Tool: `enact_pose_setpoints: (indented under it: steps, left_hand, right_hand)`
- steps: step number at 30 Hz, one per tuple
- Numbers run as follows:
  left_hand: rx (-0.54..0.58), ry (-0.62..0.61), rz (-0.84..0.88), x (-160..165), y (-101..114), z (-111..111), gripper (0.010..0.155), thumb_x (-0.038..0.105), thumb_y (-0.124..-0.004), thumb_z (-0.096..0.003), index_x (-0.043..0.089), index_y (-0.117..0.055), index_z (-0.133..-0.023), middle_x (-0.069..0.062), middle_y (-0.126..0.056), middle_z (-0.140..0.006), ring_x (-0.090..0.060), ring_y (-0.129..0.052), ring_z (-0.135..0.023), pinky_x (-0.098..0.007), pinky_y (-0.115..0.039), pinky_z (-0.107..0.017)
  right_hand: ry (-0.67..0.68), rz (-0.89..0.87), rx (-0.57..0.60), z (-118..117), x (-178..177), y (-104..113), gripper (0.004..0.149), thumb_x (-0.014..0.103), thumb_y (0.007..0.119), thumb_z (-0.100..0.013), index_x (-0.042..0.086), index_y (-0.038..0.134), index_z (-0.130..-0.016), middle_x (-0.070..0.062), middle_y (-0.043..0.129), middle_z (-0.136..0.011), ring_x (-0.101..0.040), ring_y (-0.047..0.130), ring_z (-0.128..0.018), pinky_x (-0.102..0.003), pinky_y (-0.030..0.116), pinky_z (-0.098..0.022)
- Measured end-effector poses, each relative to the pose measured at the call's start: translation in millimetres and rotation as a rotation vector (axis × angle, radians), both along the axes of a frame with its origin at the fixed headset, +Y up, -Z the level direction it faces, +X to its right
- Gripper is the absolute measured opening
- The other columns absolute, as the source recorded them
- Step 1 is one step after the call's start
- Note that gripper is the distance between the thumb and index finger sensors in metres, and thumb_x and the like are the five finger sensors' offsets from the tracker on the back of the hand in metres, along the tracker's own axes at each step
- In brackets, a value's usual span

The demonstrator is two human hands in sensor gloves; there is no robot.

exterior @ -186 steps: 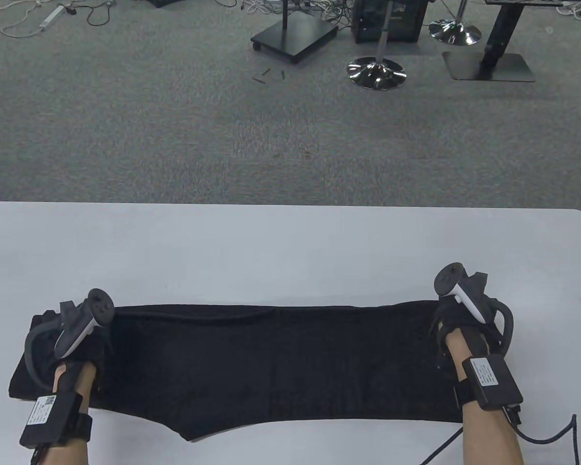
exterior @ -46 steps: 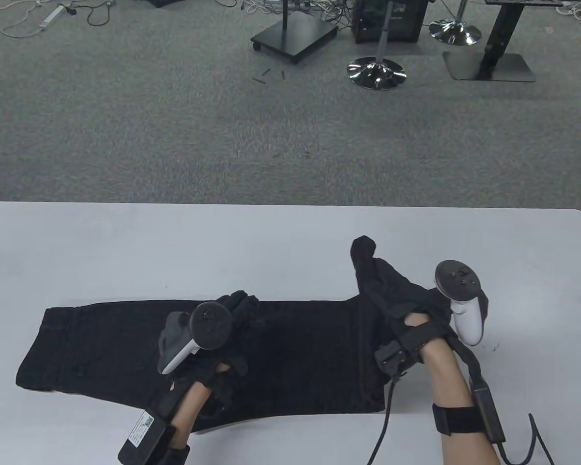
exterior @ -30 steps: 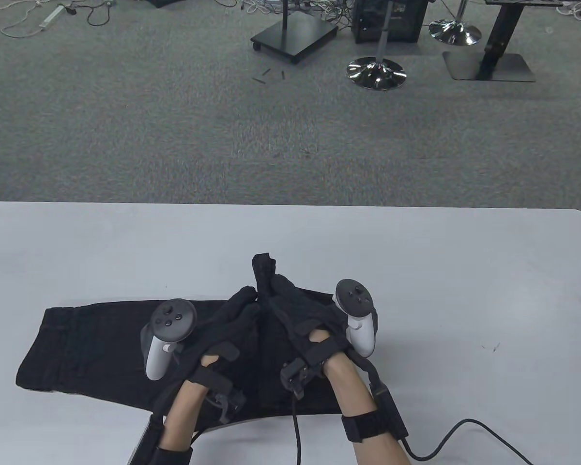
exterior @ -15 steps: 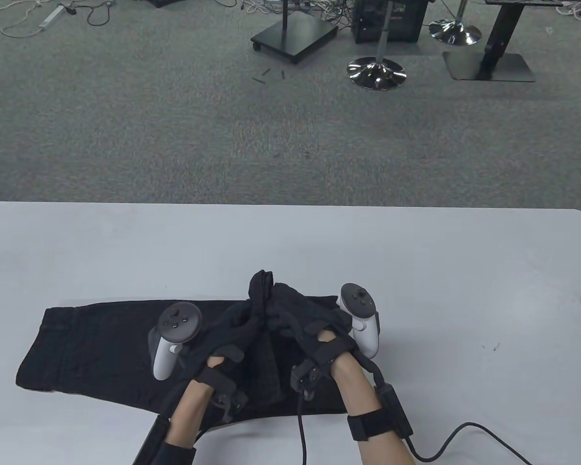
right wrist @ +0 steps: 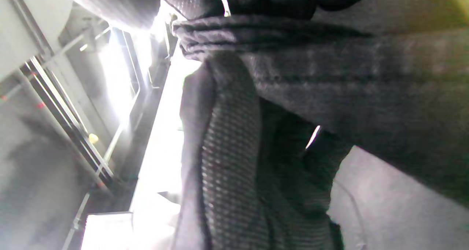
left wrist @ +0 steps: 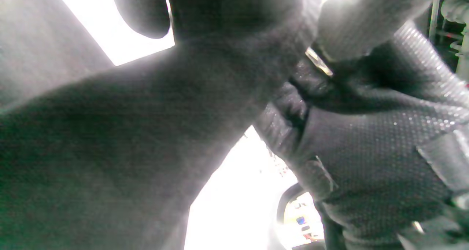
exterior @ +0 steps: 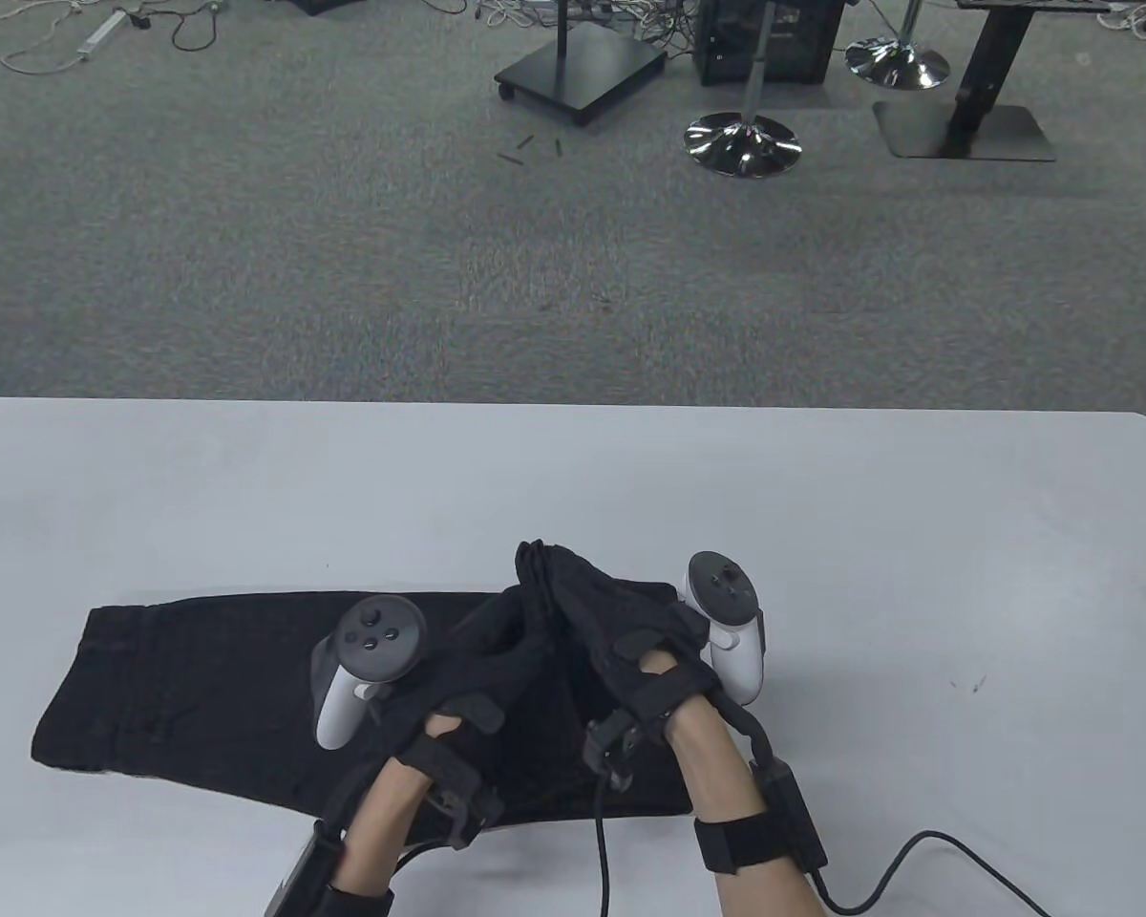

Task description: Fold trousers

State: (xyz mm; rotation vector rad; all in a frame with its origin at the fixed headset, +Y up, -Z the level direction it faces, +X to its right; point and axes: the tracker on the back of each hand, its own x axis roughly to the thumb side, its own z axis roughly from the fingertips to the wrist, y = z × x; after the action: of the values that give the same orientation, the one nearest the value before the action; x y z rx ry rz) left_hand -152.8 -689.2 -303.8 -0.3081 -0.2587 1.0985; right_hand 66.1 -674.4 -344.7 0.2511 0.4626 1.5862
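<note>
The black trousers (exterior: 201, 688) lie across the near half of the white table (exterior: 821, 497), with the left part flat. The right leg end is folded over and held raised at the middle. My right hand (exterior: 573, 592) grips this bunched end from the right. My left hand (exterior: 516, 626) meets it from the left and holds the same fabric. In the right wrist view my fingers (right wrist: 285, 0) close over the gathered hem (right wrist: 329, 70), with the left glove (right wrist: 227, 151) below. In the left wrist view dark fabric (left wrist: 110, 132) fills the frame, with the right glove (left wrist: 366, 140) beside it.
Bare white table lies beyond and to the right of the trousers. A black cable (exterior: 917, 850) trails from my right wrist across the near right of the table. Beyond the table's far edge there is grey carpet with stand bases (exterior: 740, 143).
My right hand carried the right leg end leftward over the trousers to the middle. My left hand came from the left end to meet it. In the last half second both hands shifted slightly right and lower.
</note>
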Motion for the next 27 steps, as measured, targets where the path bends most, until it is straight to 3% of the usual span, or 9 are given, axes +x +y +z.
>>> enact_pose_setpoints:
  steps: [5,8,14,18,27]
  left_hand:
    - [0.036,-0.015,-0.131,13,-3,2,0.086,0.065,-0.076,-0.0564,0.030,-0.029,-0.120,0.004,-0.042,-0.122,-0.031,-0.059,-0.115,-0.057,-0.058,-0.083]
    - [0.047,-0.019,-0.176,20,-3,4,0.089,0.065,-0.077,-0.0559,0.028,-0.027,-0.120,0.003,-0.040,-0.122,-0.031,-0.057,-0.116,-0.057,-0.057,-0.083]
    - [0.064,0.001,-0.216,24,-5,5,0.095,0.071,-0.077,-0.0535,0.026,-0.025,-0.119,0.003,-0.039,-0.122,-0.031,-0.055,-0.117,-0.057,-0.057,-0.083]
    - [0.078,0.007,-0.225,23,-3,6,0.088,0.060,-0.080,-0.0566,0.025,-0.028,-0.119,0.002,-0.042,-0.121,-0.030,-0.059,-0.116,-0.057,-0.059,-0.083]
    - [0.013,-0.059,-0.089,16,-2,2,0.074,0.044,-0.069,-0.0597,0.023,-0.030,-0.119,-0.002,-0.042,-0.121,-0.035,-0.057,-0.116,-0.058,-0.059,-0.082]
  right_hand:
    - [0.038,0.104,0.024,9,1,17,0.057,0.051,0.065,-0.056,0.022,0.058,-0.104,-0.013,0.057,-0.105,-0.039,0.072,-0.087,-0.060,0.060,-0.067]
    - [0.033,0.244,0.101,15,-3,27,0.058,0.052,0.065,-0.055,0.021,0.058,-0.104,-0.013,0.058,-0.103,-0.038,0.073,-0.086,-0.060,0.060,-0.067]
    - [0.039,0.385,0.182,29,-17,39,0.063,0.054,0.064,-0.055,0.018,0.052,-0.105,-0.016,0.051,-0.105,-0.038,0.074,-0.084,-0.060,0.062,-0.066]
    - [0.044,0.412,0.220,32,-20,43,0.064,0.054,0.064,-0.055,0.017,0.051,-0.105,-0.017,0.050,-0.105,-0.040,0.073,-0.086,-0.061,0.060,-0.067]
    - [0.042,0.373,0.211,28,-14,41,0.063,0.055,0.064,-0.055,0.018,0.056,-0.105,-0.015,0.056,-0.106,-0.041,0.073,-0.088,-0.063,0.055,-0.069]
